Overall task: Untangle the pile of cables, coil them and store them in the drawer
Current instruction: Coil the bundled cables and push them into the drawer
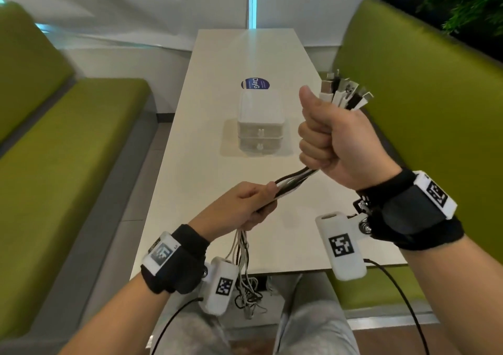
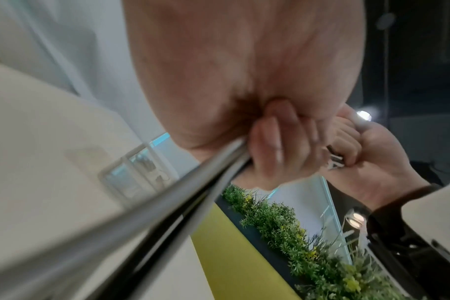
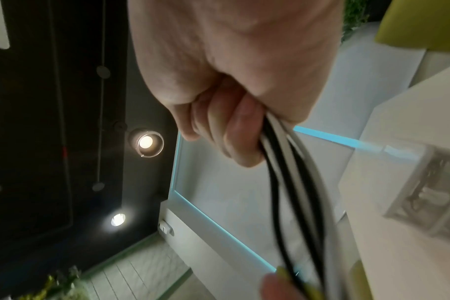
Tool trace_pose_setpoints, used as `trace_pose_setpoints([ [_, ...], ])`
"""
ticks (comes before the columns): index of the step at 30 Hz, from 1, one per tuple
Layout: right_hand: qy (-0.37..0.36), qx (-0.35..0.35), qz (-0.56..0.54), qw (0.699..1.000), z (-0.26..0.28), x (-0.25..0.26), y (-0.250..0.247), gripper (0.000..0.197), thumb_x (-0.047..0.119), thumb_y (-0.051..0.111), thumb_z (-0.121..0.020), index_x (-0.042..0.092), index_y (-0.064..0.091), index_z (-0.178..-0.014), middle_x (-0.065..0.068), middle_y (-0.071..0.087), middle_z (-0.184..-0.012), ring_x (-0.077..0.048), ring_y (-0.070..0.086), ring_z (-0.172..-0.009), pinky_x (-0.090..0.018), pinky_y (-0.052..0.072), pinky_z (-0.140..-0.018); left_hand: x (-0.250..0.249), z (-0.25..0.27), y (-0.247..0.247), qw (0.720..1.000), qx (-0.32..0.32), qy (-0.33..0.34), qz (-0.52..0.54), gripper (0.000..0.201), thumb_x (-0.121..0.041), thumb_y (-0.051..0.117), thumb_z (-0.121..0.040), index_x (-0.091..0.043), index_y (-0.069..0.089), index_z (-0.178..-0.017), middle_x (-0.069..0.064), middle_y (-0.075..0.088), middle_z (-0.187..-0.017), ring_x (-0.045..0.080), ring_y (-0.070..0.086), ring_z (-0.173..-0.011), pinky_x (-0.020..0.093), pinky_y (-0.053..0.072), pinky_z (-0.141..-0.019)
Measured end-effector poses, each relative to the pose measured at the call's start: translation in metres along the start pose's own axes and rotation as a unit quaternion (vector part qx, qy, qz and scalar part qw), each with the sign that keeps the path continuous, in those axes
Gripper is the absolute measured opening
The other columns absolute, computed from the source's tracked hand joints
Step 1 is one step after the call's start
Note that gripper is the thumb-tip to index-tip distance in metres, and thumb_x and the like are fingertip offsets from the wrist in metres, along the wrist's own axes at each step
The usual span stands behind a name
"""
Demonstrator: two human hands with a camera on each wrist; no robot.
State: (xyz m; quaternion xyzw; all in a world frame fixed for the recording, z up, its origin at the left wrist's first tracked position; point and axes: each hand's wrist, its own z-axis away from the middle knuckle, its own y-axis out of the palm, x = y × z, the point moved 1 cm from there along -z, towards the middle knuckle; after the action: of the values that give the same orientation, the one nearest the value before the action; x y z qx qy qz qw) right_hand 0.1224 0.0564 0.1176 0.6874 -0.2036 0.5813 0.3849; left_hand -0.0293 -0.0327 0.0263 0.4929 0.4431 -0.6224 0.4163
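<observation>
One dark blue round sticker lies on the white table, just above the centre of the head view and right behind the small drawer unit. Its white letters, turned sideways, read "ClayG"; the finer print beside them is too small to make out. The white wrist devices carry black-and-white square code markers, patterns only, with no letters or numbers. Both wrist views show no legible writing.
</observation>
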Motion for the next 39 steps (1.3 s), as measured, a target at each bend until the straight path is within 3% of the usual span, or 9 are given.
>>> trace_pose_setpoints([
  [9, -0.027, 0.013, 0.27, 0.962, 0.018, -0.018, 0.006, 0.046, 0.038, 0.051, -0.097, 0.034, 0.05, -0.051, 0.003, 0.021, -0.051, -0.013, 0.017, -0.039, -0.026, 0.015, -0.042, -0.015, 0.013, -0.012, 0.984, -0.038, 0.014, -0.175, 0.045, -0.049, 0.052, -0.094, -0.015, 0.061, -0.066, -0.007, 0.036, -0.05, 0.012, 0.03, -0.047, 0.024, 0.026, -0.046],
  [13, -0.041, 0.018, 0.282, 0.958, 0.019, -0.011, 0.011, 0.045, 0.039, 0.049, -0.098, 0.029, 0.047, -0.054, 0.005, 0.022, -0.051, -0.009, 0.019, -0.04, -0.025, 0.017, -0.042, -0.013, 0.014, -0.014, 0.982, -0.023, -0.004, -0.187, 0.049, -0.051, 0.055, -0.092, -0.015, 0.053, -0.059, -0.005, 0.04, -0.047, 0.013, 0.037, -0.044, 0.025, 0.034, -0.05],
  [16, -0.094, 0.019, 0.442, 0.892, 0.018, -0.014, 0.013, 0.043, 0.042, 0.048, -0.097, 0.016, 0.047, -0.063, 0.008, 0.032, -0.043, -0.009, 0.03, -0.039, -0.014, 0.024, -0.042, -0.016, 0.014, -0.013, 0.964, -0.051, 0.036, -0.259, 0.048, -0.053, 0.053, -0.092, -0.019, 0.051, -0.057, -0.008, 0.039, -0.046, 0.007, 0.035, -0.044, 0.023, 0.029, -0.05],
  [19, -0.104, 0.03, 0.541, 0.834, 0.017, -0.034, 0.013, 0.046, 0.038, 0.053, -0.097, 0.03, 0.043, -0.053, 0.015, 0.047, -0.045, -0.004, 0.044, -0.045, -0.015, 0.031, -0.048, -0.021, 0.014, -0.007, 0.92, -0.06, 0.104, -0.373, 0.048, -0.058, 0.049, -0.093, -0.02, 0.062, -0.066, -0.011, 0.051, -0.049, 0.008, 0.049, -0.048, 0.02, 0.035, -0.05],
  [26, -0.027, 0.11, 0.509, 0.854, 0.024, -0.057, 0.002, 0.066, 0.063, 0.032, -0.091, 0.013, 0.066, -0.063, 0.002, 0.063, -0.053, -0.009, 0.06, -0.054, -0.027, 0.047, -0.057, -0.019, 0.004, -0.011, 0.933, -0.072, 0.09, -0.341, 0.01, -0.041, 0.07, -0.083, -0.032, 0.074, -0.081, -0.023, 0.061, -0.059, -0.005, 0.057, -0.061, 0.015, 0.04, -0.06],
  [30, -0.002, 0.122, 0.541, 0.832, 0.025, -0.06, -0.007, 0.062, 0.064, 0.039, -0.088, 0.014, 0.059, -0.056, 0.005, 0.056, -0.044, -0.008, 0.053, -0.043, -0.018, 0.039, -0.051, -0.016, 0.003, -0.013, 0.962, -0.086, 0.066, -0.252, 0.03, -0.047, 0.084, -0.064, -0.04, 0.056, -0.072, -0.02, 0.064, -0.066, 0.0, 0.058, -0.064, 0.021, 0.045, -0.062],
  [32, -0.024, 0.102, 0.557, 0.824, 0.022, -0.06, -0.013, 0.058, 0.062, 0.041, -0.088, 0.019, 0.055, -0.052, 0.009, 0.051, -0.041, -0.01, 0.05, -0.043, -0.019, 0.034, -0.05, -0.019, 0.002, -0.012, 0.966, -0.035, 0.061, -0.249, 0.019, -0.046, 0.081, -0.07, -0.042, 0.067, -0.082, -0.02, 0.069, -0.073, -0.001, 0.062, -0.07, 0.026, 0.05, -0.069],
  [35, -0.035, 0.084, 0.558, 0.825, 0.018, -0.061, -0.016, 0.059, 0.059, 0.041, -0.091, 0.018, 0.055, -0.051, 0.009, 0.049, -0.041, -0.01, 0.049, -0.044, -0.023, 0.035, -0.053, -0.023, -0.002, -0.016, 0.96, 0.007, 0.018, -0.278, 0.024, -0.046, 0.069, -0.083, -0.027, 0.074, -0.097, -0.024, 0.061, -0.059, 0.0, 0.055, -0.051, 0.02, 0.044, -0.056],
  [39, -0.026, 0.084, 0.563, 0.822, 0.005, -0.062, -0.016, 0.068, 0.07, 0.033, -0.083, 0.015, 0.06, -0.056, 0.007, 0.055, -0.047, -0.009, 0.053, -0.047, -0.028, 0.042, -0.057, -0.033, -0.018, -0.032, 0.95, -0.017, 0.039, -0.309, 0.019, -0.046, 0.075, -0.077, -0.029, 0.077, -0.086, -0.013, 0.068, -0.067, 0.005, 0.058, -0.061, 0.026, 0.045, -0.062],
])
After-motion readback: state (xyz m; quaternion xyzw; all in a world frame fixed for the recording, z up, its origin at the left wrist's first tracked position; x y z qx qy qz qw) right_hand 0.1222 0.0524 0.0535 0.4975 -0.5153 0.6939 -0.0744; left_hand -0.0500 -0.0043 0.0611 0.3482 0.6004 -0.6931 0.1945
